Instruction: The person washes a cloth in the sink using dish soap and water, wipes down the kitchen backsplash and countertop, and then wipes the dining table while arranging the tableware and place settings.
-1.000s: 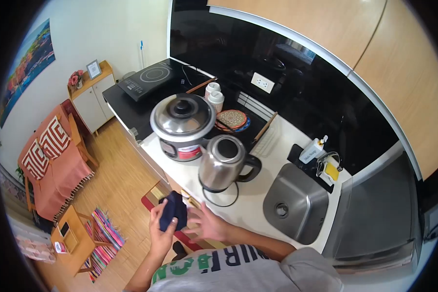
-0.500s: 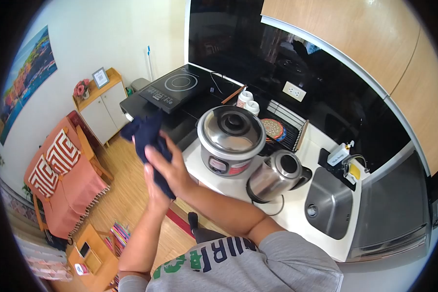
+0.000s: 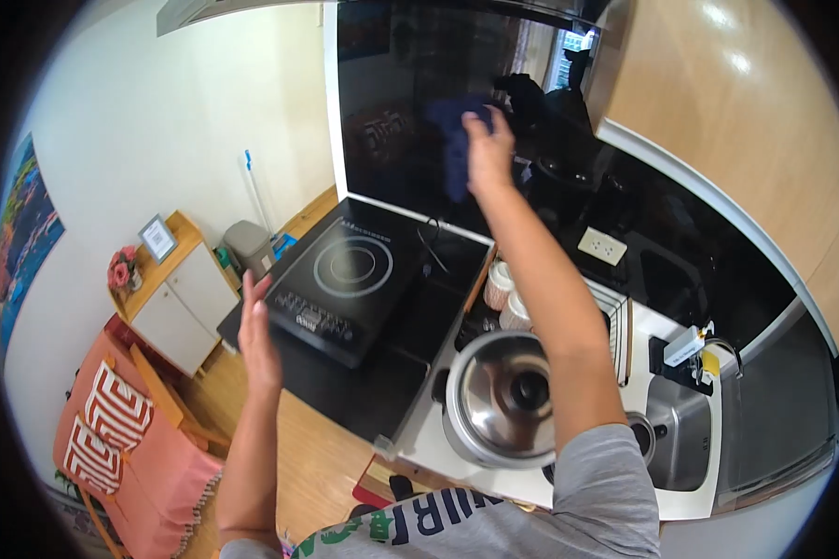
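Note:
My right hand (image 3: 488, 154) is raised at the glossy black wall panel (image 3: 391, 84), its fingers closed on a dark navy cloth (image 3: 455, 154). The cloth hangs flat against or just before the panel; its edges are smeared by motion. My left hand (image 3: 259, 335) is lifted at the left edge of the black cooktop, fingers stretched out, holding nothing. Between the two arms lies a portable induction cooker (image 3: 352, 270) on the cooktop surface (image 3: 368, 401).
A rice cooker (image 3: 494, 410) with a glass-and-steel lid stands under my right forearm. White jars (image 3: 499, 279) sit behind it. Further right are a sink (image 3: 676, 438), a faucet and a wall outlet (image 3: 603, 246). A wooden cabinet (image 3: 736, 112) overhangs the counter. A cushioned chair (image 3: 149, 484) is at left.
My hands have parted. The right one has swung up to the black panel with the navy cloth; the left one has let go of it and opened. The view has shifted toward the cooker.

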`<control>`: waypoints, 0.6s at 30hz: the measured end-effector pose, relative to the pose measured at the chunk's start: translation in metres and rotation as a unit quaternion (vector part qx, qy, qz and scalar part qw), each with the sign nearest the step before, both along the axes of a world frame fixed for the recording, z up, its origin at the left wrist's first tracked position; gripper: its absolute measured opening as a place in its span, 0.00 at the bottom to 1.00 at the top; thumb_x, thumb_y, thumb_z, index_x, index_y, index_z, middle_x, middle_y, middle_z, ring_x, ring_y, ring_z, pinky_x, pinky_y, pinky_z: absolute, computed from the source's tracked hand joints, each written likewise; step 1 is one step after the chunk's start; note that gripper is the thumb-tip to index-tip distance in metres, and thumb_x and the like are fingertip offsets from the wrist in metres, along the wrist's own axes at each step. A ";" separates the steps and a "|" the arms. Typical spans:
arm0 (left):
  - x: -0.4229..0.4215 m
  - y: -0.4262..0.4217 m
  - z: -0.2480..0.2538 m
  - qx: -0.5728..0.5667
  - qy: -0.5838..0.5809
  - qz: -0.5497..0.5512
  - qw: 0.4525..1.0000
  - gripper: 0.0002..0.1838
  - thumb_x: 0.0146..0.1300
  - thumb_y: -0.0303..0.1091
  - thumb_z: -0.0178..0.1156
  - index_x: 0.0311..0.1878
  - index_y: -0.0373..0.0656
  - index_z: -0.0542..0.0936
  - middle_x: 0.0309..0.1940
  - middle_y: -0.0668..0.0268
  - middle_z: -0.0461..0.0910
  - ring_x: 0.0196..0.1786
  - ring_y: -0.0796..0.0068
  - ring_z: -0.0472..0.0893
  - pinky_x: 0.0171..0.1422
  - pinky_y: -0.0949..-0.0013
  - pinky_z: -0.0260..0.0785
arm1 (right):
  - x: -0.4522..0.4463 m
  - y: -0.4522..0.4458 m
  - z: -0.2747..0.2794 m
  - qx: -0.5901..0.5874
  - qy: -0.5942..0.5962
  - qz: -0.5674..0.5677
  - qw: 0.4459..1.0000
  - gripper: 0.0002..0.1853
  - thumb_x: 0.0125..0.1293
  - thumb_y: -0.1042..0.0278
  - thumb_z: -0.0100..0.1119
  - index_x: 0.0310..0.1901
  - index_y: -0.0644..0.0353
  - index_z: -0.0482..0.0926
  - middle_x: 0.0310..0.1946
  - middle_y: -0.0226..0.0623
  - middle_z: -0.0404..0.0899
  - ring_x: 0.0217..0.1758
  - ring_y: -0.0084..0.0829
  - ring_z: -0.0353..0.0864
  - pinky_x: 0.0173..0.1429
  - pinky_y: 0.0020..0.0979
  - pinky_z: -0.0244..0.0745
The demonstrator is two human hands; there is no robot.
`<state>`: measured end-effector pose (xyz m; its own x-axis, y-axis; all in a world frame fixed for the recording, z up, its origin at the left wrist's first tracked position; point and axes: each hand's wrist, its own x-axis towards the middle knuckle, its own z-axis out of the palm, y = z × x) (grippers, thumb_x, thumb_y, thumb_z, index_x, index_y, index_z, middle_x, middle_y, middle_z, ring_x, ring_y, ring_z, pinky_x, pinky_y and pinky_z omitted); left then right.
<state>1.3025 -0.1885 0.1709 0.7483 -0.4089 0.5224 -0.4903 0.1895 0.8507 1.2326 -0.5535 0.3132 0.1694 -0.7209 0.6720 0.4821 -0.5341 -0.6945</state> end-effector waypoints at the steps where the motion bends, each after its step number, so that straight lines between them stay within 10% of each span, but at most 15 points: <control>1: 0.028 0.009 -0.018 -0.002 0.011 0.029 1.000 0.34 0.71 0.53 0.40 0.74 0.42 0.52 0.65 0.56 0.65 0.71 0.64 0.57 0.74 0.60 0.43 | -0.008 -0.022 0.009 -0.027 0.010 -0.072 0.997 0.19 0.61 0.67 0.60 0.52 0.68 0.74 0.45 0.44 0.78 0.50 0.34 0.76 0.57 0.32 0.68; 8: 0.153 0.003 -0.069 0.007 0.052 0.111 0.992 0.30 0.72 0.46 0.42 0.72 0.42 0.56 0.59 0.54 0.70 0.66 0.64 0.65 0.73 0.61 0.48 | -0.039 -0.136 0.075 -0.292 -0.030 -0.467 0.834 0.23 0.63 0.67 0.56 0.56 0.71 0.68 0.56 0.58 0.70 0.62 0.53 0.67 0.67 0.43 0.60; 16: 0.285 -0.025 -0.099 0.075 0.053 0.045 0.995 0.31 0.72 0.48 0.40 0.72 0.42 0.56 0.59 0.55 0.70 0.66 0.64 0.65 0.73 0.61 0.47 | -0.003 -0.209 0.101 -0.342 0.015 -0.655 0.673 0.23 0.62 0.66 0.59 0.55 0.69 0.68 0.57 0.57 0.67 0.61 0.55 0.67 0.66 0.43 0.62; 18: 0.323 -0.002 -0.106 0.096 0.116 0.052 0.987 0.30 0.72 0.48 0.41 0.72 0.42 0.57 0.60 0.57 0.70 0.66 0.65 0.64 0.72 0.62 0.48 | 0.009 -0.217 0.098 -0.275 0.064 -0.658 0.698 0.29 0.66 0.51 0.53 0.61 0.66 0.67 0.65 0.57 0.59 0.68 0.55 0.58 0.70 0.46 0.55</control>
<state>1.6252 -0.1907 0.0652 0.8818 -0.3986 0.2522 -0.2863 -0.0272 0.9578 1.2417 -0.7702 0.4114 -0.3124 0.0517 0.9486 -0.7240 -0.6594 -0.2024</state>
